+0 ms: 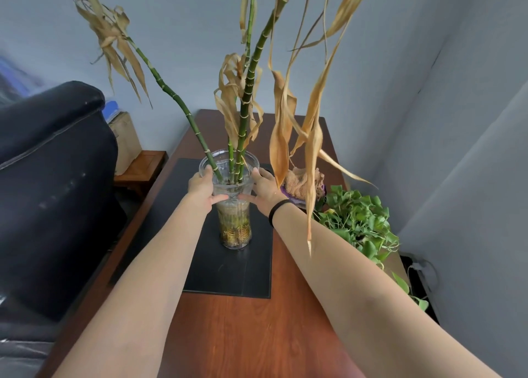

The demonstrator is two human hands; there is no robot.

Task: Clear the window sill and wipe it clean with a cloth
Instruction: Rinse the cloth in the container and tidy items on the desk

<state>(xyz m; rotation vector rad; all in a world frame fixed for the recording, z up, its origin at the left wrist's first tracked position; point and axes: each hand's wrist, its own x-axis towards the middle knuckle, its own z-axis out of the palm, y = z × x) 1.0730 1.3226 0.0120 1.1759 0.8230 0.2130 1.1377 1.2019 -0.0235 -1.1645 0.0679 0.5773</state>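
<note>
A tall clear glass vase (235,226) stands upright on a black mat (228,272) in the middle of a reddish wooden surface (251,334). Green bamboo stalks (245,103) with dry yellow leaves rise out of it. My left hand (203,190) grips the vase's upper part from the left, thumb across the waist. My right hand (264,190) grips it from the right, with a black band on the wrist. A crumpled tan cloth (297,183) lies just right of the vase, partly hidden by hanging leaves.
A leafy green pot plant (357,223) sits at the right edge of the wood, against the grey wall. A black leather sofa (54,183) runs along the left. A small wooden stool (140,169) with a box on it stands behind the sofa.
</note>
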